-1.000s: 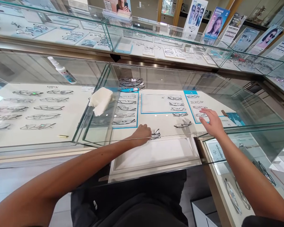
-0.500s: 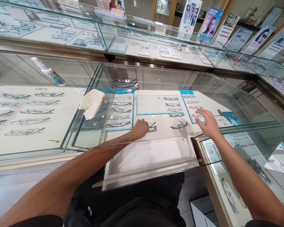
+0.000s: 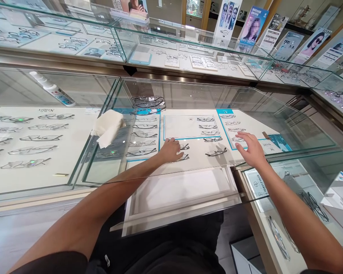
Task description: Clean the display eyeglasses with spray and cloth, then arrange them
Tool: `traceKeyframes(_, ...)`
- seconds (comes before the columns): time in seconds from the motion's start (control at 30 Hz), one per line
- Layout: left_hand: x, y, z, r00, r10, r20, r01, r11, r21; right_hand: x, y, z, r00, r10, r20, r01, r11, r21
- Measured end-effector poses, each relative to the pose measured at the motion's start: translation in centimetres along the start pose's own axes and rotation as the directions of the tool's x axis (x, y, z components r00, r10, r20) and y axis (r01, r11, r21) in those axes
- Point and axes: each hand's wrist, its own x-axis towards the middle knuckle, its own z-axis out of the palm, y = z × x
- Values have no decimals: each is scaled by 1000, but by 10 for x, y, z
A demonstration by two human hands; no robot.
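Observation:
Inside the display case, my left hand (image 3: 170, 150) is over a pair of glasses (image 3: 183, 157) near the front middle, fingers curled down; whether it grips anything is hidden. Another pair (image 3: 184, 146) shows just beyond its fingertips. Palm down, my right hand (image 3: 250, 147) has its thumb and fingers apart beside the right-hand column of glasses (image 3: 233, 139), holding nothing. Between the hands lies a dark-framed pair (image 3: 216, 152), with more pairs behind it.
A cream cloth (image 3: 110, 127) and a white spray bottle (image 3: 53, 89) lie on the glass at left. Below the case, a white drawer (image 3: 180, 190) stands open against my body. Glass edges (image 3: 117, 99) surround the hands. Stacked dark frames (image 3: 148, 102) are at the back left.
My left hand has shifted slightly back and its fingers have spread a little, uncovering more of the glasses beside it. My right hand has stayed nearly still.

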Motion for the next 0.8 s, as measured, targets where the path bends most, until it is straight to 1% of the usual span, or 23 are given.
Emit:
traceKeyframes(0.23,19,-11,12,999,-38,-25,37,999,-29,0,-1,1,1000,8,-2,-8,1000,-2)
traceKeyframes(0.37,25,-18,18,997,-62,-49,60,998,-37,1,-2,1,1000,14,-1,-14,1000,0)
traceKeyframes(0.6,28,-24,24,996,-54,-67,50,997,-56,1,-4,0,1000,16,-2,-16,1000,5)
traceKeyframes(0.8,27,-23,26,994,-74,-75,69,995,-67,1,-4,0,1000,21,2,-21,1000,2)
